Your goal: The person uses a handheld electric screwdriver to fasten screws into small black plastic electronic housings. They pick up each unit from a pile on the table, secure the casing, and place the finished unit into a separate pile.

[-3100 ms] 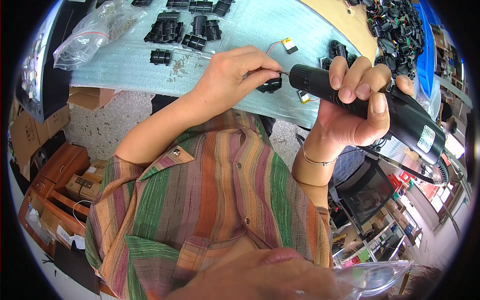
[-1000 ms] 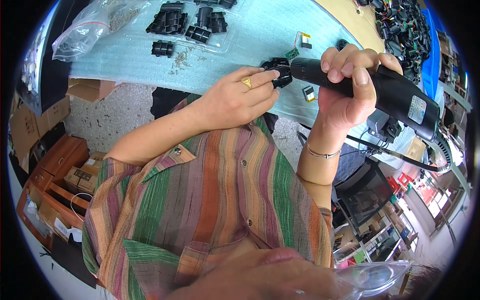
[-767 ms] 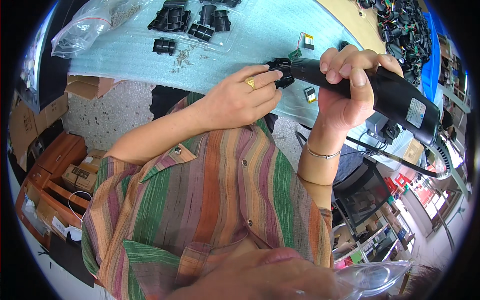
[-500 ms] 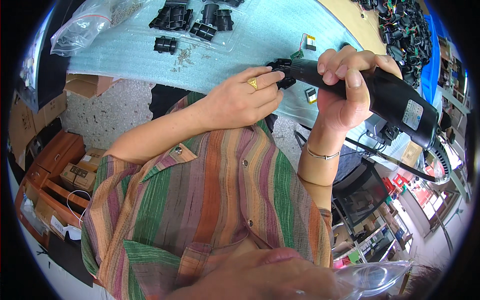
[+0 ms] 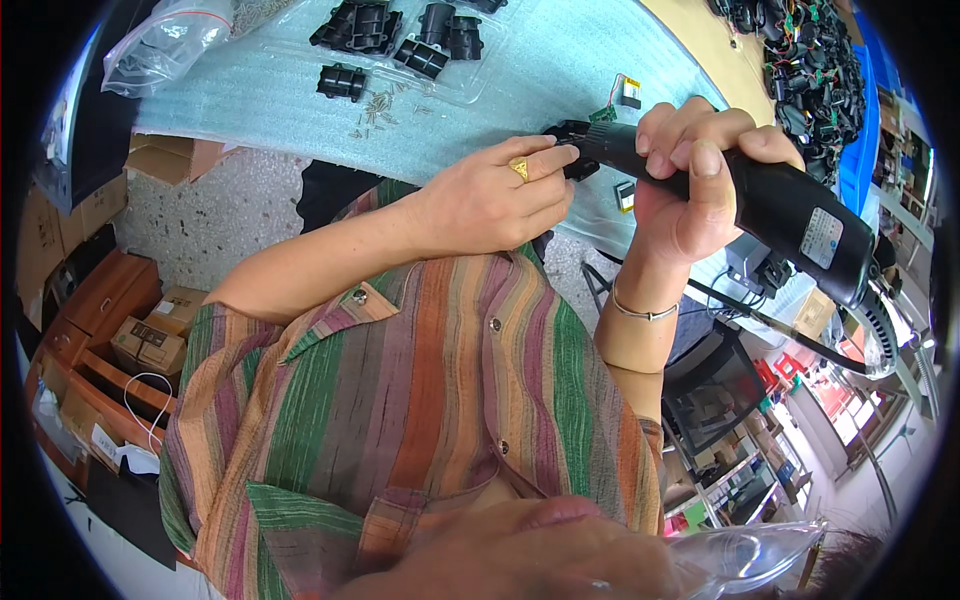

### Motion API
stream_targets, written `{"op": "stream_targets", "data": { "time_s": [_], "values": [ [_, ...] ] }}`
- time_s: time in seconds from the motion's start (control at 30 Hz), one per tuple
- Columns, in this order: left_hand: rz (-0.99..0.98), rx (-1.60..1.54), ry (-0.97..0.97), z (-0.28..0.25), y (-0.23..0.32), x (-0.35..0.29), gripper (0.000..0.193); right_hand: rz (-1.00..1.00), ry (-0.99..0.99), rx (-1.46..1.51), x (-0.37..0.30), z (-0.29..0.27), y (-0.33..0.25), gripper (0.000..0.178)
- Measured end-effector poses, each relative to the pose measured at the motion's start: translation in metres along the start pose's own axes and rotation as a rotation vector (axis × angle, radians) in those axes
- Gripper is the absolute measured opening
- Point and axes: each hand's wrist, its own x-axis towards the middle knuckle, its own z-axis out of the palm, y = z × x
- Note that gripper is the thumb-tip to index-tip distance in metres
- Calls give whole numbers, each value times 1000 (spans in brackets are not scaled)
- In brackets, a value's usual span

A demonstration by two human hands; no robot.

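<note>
Right hand (image 5: 708,180) wrapped round smooth tapered black driver (image 5: 785,205), left hand (image 5: 508,198) pinching hard black plastic part (image 5: 584,168)

On the table (image 5: 260,112), a bag (image 5: 172,48) lies by the left edge. Right of it, screws (image 5: 380,108) lie before the plastic cases (image 5: 421,58). One battery (image 5: 630,92) lies behind the screwdriver (image 5: 775,205), another (image 5: 625,197) before it, near the front edge.

Assembly workshop, indicated by the padded workbench (image 5: 260,110), power screwdriver (image 5: 780,195), loose screws (image 5: 378,107), black plastic parts (image 5: 421,59) and cardboard boxes (image 5: 150,345).
</note>
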Motion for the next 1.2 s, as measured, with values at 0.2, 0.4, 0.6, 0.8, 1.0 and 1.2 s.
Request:
{"op": "stream_targets", "data": {
  "time_s": [0.2,0.4,0.6,0.8,1.0,1.2],
  "values": [
    [10,29,34,6,0,-1,20,61,-102,-94,6,2,8,38],
    [1,30,36,9,0,1,18,67,-103,-102,3,-2,9,39],
    [-9,-39,2,7,-1,-1,24,50,-61,-42,-1,-10,0,44],
    [-208,-268,51,-2,-9,2,19,-72,66,43,-4,-21,-28,37],
    [-884,-1127,210,-15,-6,19,8,-131,77,111,-6,-13,-55,36],
    [-1158,-1912,406,-19,-11,29,9,-197,27,207,0,9,-64,37]
  ]
}}
